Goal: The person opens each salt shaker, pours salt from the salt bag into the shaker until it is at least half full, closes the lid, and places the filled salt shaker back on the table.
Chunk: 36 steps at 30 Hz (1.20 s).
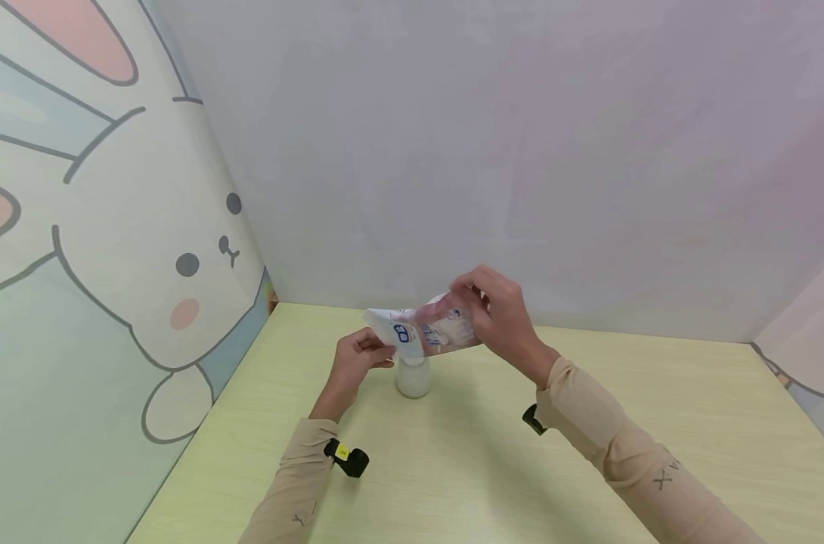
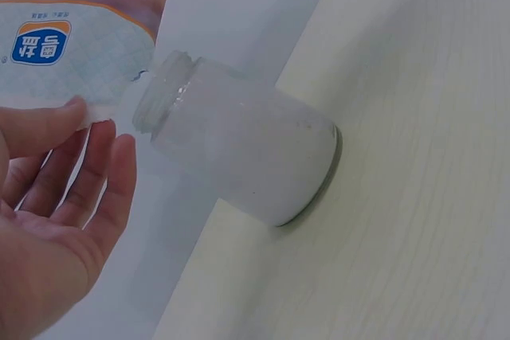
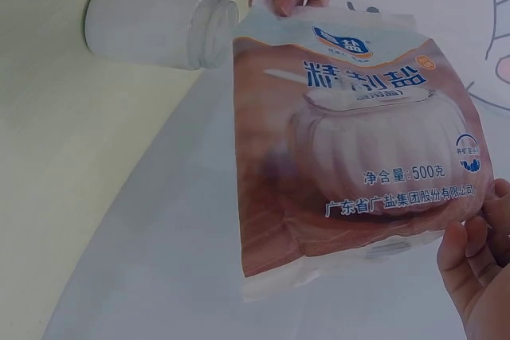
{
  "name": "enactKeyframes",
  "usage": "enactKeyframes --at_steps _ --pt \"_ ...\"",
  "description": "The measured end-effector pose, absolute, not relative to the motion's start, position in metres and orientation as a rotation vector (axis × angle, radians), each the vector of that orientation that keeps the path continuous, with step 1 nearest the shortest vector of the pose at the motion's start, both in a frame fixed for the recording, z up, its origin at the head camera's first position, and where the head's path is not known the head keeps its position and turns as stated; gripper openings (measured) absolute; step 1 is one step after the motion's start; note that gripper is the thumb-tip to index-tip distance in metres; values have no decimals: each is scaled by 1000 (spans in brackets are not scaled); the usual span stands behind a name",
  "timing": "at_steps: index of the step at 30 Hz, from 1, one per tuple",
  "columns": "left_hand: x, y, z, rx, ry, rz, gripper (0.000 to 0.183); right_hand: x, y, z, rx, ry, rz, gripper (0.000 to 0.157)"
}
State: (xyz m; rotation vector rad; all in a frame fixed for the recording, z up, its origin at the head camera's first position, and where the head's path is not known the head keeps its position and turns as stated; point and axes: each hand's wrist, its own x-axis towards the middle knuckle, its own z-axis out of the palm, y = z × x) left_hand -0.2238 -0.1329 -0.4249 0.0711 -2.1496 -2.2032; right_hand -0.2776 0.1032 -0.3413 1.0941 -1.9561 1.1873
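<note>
A printed plastic salt bag (image 1: 446, 329) is held tilted above a glass jar (image 1: 413, 379), its lower end over the jar's mouth. My left hand (image 1: 356, 364) pinches the bag's edge between thumb and fingers, close beside the jar's rim. Higher up on the right, my right hand (image 1: 499, 311) grips the raised end of the bag. White contents fill the open jar (image 2: 247, 141) up to about its shoulder in the left wrist view. The right wrist view shows the bag (image 3: 358, 149) looking rather flat, its printed front facing the camera.
The jar stands on a pale yellow wood-grain table (image 1: 630, 423). A grey-white wall covering (image 1: 507, 151) rises behind the table, and a panel with a cartoon rabbit (image 1: 147, 249) borders its left side. Each sleeve carries a black wrist camera (image 1: 347, 458).
</note>
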Motion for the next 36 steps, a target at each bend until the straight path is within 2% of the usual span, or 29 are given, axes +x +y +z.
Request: enactKeyframes --at_steps 36 --pt "-221 -129 -420 70 -2144 -2206 16 -276 105 -343 1057 -1979 1197 18"
